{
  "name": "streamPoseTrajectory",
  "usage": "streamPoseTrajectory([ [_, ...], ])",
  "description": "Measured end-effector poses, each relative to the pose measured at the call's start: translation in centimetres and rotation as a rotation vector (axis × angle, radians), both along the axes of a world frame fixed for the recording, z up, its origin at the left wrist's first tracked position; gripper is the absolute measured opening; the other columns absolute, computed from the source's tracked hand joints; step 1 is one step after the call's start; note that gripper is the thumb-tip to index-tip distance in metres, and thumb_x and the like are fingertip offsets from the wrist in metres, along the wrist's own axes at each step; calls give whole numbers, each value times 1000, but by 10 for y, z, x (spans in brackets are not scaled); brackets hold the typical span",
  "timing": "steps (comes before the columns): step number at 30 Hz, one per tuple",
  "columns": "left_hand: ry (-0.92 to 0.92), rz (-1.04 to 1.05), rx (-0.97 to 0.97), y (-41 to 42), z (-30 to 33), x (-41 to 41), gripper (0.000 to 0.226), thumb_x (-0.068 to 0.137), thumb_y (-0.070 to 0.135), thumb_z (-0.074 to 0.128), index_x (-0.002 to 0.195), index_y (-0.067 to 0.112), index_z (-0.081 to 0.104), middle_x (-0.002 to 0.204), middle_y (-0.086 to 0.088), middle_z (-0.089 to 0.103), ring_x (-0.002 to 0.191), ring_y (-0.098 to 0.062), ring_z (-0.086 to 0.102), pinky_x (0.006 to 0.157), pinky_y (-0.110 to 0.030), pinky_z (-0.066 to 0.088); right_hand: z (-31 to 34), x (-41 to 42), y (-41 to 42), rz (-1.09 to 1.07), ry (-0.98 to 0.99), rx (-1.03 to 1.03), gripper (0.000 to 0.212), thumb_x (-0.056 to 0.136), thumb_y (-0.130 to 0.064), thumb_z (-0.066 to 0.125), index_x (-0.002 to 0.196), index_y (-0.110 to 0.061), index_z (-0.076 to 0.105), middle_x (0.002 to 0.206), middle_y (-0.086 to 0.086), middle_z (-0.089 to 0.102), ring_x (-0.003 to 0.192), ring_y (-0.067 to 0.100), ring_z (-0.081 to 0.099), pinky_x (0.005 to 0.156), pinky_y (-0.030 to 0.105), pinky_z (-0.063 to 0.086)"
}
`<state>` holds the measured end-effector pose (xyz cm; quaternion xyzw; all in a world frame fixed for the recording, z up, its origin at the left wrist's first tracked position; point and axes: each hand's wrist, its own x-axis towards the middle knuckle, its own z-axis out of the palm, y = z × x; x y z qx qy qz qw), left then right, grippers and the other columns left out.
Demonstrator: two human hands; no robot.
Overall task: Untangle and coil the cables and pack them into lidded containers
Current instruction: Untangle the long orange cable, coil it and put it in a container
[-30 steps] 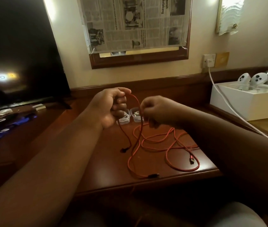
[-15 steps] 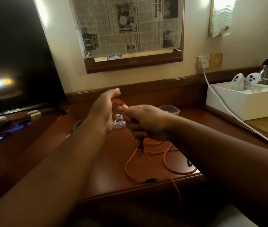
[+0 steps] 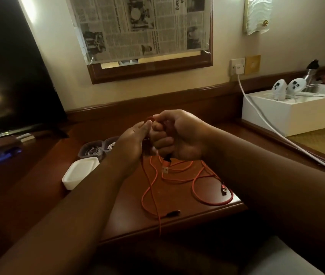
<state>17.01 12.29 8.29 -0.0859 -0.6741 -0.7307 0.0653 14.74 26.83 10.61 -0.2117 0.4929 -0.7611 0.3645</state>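
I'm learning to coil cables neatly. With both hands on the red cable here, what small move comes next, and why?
Probably wrap another loop with the left hand around the right hand, which grips the thin red cable near its red USB plug. Most of the cable lies loose on the brown wooden table.

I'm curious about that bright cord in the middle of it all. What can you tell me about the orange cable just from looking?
The orange cable is thin and looks braided. Most of it sprawls in loose, overlapping loops on the wooden table. The right hand is closed around part of it, and a flat USB plug hangs just below that fist. The left hand pinches a strand beside it. A red-collared plug and a small dark plug lie on the table, so there may be two cables. One strand hangs over the front edge.
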Motion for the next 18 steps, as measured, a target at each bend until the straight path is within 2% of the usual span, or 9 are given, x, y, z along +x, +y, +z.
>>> streamPoseTrajectory([
  [3, -121, 179, -136, 6, -9, -8, 33, 104, 23, 38, 76, 22, 56, 50, 4, 44, 44, -10, 36, 42, -19, 20, 0, 6, 0, 81, -42, -141, 38, 99, -29, 37, 63, -17, 44, 61, -1, 34, 52, 13, 35, 56, 28, 32],
  [5, -137, 101, -254, 13, -19, -8, 40, 103, 18, 33, 65, 22, 47, 48, 4, 35, 38, -8, 27, 44, -17, 16, 8, 7, 1, 60, -69, -273, 38, 101, -31, 34, 67, -18, 43, 58, -3, 35, 51, 13, 37, 63, 30, 33],
  [7, -91, -72, -337, 20, -31, -1, 42, 106, 22, 31, 66, 22, 43, 50, 5, 31, 40, -8, 23, 41, -19, 19, 15, 1, 3, -114, -5, -365, 38, 105, -31, 32, 73, -16, 46, 60, -2, 39, 53, 13, 42, 66, 30, 39],
  [9, -36, -142, -388, 24, -35, 11, 39, 107, 29, 32, 73, 16, 45, 55, 3, 33, 45, -10, 24, 43, -23, 22, 16, -9, 10, -415, 373, -252, 34, 106, -27, 35, 82, -12, 52, 67, 2, 52, 62, 21, 54, 68, 33, 50],
  [11, 35, -106, -496, 22, -34, 17, 42, 107, 33, 36, 81, 4, 51, 58, -2, 40, 50, -12, 32, 47, -31, 28, 11, -20, 19, -679, 1017, 177, 26, 104, -23, 42, 86, -13, 58, 77, 2, 63, 71, 24, 62, 69, 35, 54],
  [13, 144, 19, -643, 14, -27, 15, 48, 103, 40, 44, 92, -4, 59, 67, -14, 52, 59, -18, 44, 57, -46, 38, 6, -25, 24, -628, 1431, 699, 20, 103, -26, 47, 88, -18, 58, 80, -3, 60, 71, 15, 59, 65, 31, 49],
  [15, 224, 117, -654, -1, -17, 9, 48, 95, 45, 50, 91, 0, 65, 68, -19, 57, 61, -23, 50, 61, -48, 41, -2, -25, 21, -439, 1407, 991, 23, 105, -32, 41, 88, -22, 52, 74, -8, 51, 64, 8, 49, 56, 20, 38],
  [16, 249, 137, -653, -8, -14, 5, 43, 96, 43, 53, 90, 3, 67, 70, -21, 59, 61, -24, 52, 60, -46, 42, -6, -23, 19, -349, 1250, 985, 31, 106, -37, 37, 84, -21, 51, 69, -6, 47, 58, 8, 43, 53, 20, 34],
  [18, 256, 138, -647, -18, -13, -1, 32, 96, 36, 59, 84, 8, 67, 63, -16, 59, 56, -18, 51, 53, -37, 40, -11, -19, 14, -147, 758, 760, 55, 104, -54, 25, 70, -17, 48, 57, -2, 37, 46, 13, 29, 45, 25, 25],
])
